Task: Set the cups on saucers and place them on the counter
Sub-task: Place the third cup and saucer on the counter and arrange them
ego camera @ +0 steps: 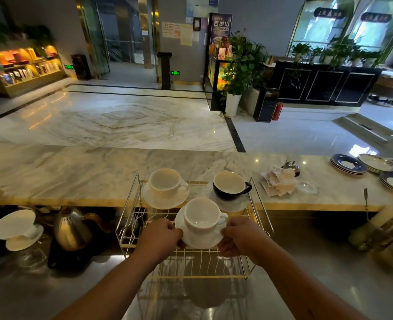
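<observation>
A white cup stands upright on a white saucer that I hold above the wire rack. My left hand grips the saucer's left rim and my right hand grips its right rim. On the marble counter beyond, another white cup sits on its white saucer. Right of it a black cup with a white inside rests on a pale saucer.
A steel kettle and a white dripper stand on the lower steel worktop at left. Crumpled receipts, a small bell and stacks of plates occupy the counter at right. A lobby floor lies beyond.
</observation>
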Tool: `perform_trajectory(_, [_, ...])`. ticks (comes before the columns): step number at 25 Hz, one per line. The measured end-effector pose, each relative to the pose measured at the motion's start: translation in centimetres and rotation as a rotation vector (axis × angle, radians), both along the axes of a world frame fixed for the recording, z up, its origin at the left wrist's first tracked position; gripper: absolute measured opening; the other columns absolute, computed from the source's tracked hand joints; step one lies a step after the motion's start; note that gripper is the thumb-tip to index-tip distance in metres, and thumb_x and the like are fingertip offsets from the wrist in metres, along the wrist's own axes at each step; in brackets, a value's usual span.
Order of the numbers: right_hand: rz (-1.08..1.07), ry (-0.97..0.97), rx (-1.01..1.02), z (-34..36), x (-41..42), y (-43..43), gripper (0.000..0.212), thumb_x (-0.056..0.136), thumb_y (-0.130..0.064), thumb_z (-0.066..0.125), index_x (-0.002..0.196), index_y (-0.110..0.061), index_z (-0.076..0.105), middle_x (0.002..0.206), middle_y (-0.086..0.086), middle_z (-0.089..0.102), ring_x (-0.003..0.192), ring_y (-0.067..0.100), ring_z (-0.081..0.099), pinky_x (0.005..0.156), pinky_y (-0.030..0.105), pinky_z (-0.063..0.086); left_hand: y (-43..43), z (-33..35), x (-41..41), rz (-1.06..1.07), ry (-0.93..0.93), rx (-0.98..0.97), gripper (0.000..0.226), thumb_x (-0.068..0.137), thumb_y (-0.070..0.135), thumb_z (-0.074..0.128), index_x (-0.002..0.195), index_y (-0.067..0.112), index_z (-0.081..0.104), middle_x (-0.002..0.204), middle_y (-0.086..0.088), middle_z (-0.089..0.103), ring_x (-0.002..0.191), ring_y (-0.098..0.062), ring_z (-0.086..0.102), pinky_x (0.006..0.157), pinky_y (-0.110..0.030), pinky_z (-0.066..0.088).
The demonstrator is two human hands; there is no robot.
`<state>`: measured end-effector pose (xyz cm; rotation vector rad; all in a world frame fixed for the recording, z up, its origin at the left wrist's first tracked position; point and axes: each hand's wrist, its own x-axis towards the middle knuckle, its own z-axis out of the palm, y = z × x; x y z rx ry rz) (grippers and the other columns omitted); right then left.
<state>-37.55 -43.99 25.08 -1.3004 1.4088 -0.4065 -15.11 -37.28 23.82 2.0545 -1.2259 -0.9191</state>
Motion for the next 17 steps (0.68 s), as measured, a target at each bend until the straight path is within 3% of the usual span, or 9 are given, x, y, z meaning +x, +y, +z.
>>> perform_trajectory(6, [0.02,0.001,0.028,-1.2,0.4,-1.7,0.008,0.098,-0.008,0.059,0.1,-0.006,0.067,0.071,0.013,0.079,0.067,0.028,0.079,0.059,0.037,0.065,-1.8,-0.9,-0.1,0.02,-0.062,0.032,0.012,0.082,0.025,0.07,0.073,0.016,0.071,0.069,0.002,0.073,0.07,-0.018,0.068,0.068,-0.038,0.058])
perform_trajectory(17, [0.09,0.126,-0.002,-1.2,0.7,-2.2,0.01,0.099,-0.013,0.06,0.096,-0.006,0.067,0.069,0.011,0.077,0.057,0.02,0.075,0.054,0.032,0.063,-1.9,-1.3,0.1,0.008,-0.082,0.05,0.014,0.084,0.025,0.069,0.077,0.015,0.075,0.071,0.0,0.077,0.073,-0.018,0.072,0.077,-0.043,0.063])
